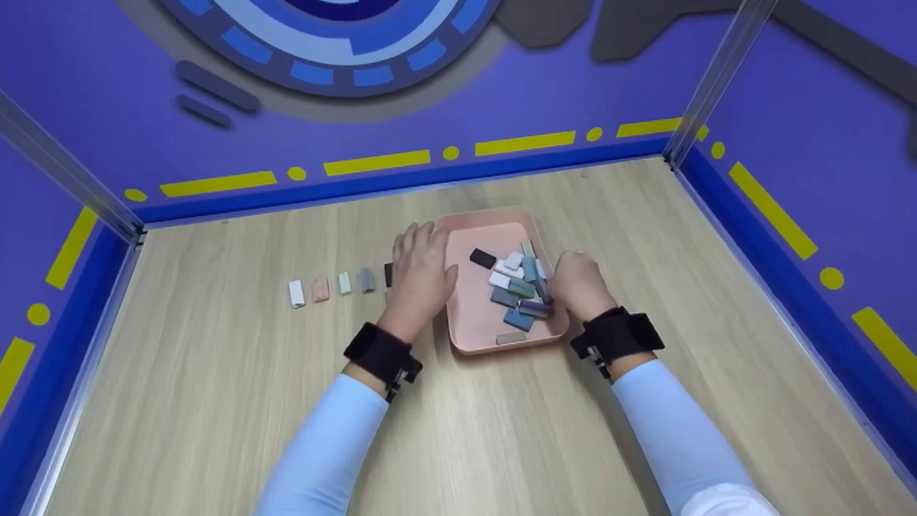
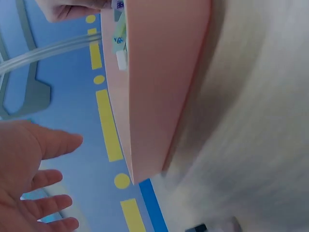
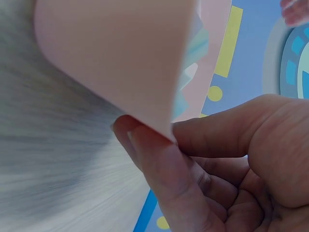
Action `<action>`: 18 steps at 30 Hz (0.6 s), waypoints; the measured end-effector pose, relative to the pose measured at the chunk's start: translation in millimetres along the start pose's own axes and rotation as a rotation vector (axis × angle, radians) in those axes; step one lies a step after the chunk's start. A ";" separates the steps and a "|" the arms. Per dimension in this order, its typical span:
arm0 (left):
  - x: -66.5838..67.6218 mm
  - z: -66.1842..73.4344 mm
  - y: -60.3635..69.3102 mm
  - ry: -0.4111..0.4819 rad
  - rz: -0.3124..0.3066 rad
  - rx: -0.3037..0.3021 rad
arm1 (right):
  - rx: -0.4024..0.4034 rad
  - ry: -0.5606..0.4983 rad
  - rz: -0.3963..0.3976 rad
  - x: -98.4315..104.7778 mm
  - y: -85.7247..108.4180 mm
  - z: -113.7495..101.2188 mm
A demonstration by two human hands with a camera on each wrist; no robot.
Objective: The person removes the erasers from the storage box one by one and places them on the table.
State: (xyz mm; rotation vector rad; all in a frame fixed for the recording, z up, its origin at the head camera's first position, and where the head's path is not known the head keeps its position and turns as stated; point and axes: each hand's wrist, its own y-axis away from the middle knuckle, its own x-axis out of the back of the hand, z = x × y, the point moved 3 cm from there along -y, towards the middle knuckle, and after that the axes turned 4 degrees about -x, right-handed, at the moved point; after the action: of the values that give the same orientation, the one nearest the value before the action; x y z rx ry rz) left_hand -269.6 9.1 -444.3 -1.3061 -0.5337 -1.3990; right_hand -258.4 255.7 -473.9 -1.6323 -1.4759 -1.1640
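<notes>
A pink tray (image 1: 473,322) holds several small blocks, among them a black one (image 1: 483,258) and a blue one (image 1: 518,319), heaped toward its right side. My right hand (image 1: 582,285) pinches the tray's right wall; in the right wrist view, the thumb and curled fingers of that hand (image 3: 207,164) grip the wall (image 3: 111,58) from both sides. Beside the tray's left edge is my left hand (image 1: 419,283), its fingers extended; the left wrist view has this hand (image 2: 34,179) apart from the tray wall (image 2: 159,72), with nothing in it.
Left of the tray, a row of small blocks lies on the wooden table (image 1: 215,358): white (image 1: 296,294), pink (image 1: 321,289), pale green (image 1: 344,283), grey (image 1: 367,280) and a black one (image 1: 389,274) partly behind my left hand. Blue printed walls (image 1: 401,143) enclose the table.
</notes>
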 end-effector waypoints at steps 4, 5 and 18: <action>-8.0 13.5 -11.7 -0.035 -0.095 -0.076 | 0.010 0.017 0.004 2.0 -0.4 -0.9; -10.0 16.6 -14.8 -0.042 -0.115 -0.097 | 0.010 0.021 0.005 2.5 -0.5 -1.2; -47.0 36.5 -41.0 -0.112 -0.339 -0.264 | 0.003 0.023 -0.002 1.5 -1.5 -1.8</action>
State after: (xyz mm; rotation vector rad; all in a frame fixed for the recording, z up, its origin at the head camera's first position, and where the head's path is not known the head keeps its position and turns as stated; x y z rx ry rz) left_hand -301.0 71.7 -462.0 -1.5640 -0.6877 -1.7271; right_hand -260.3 254.9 -472.0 -1.6106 -1.4643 -1.1771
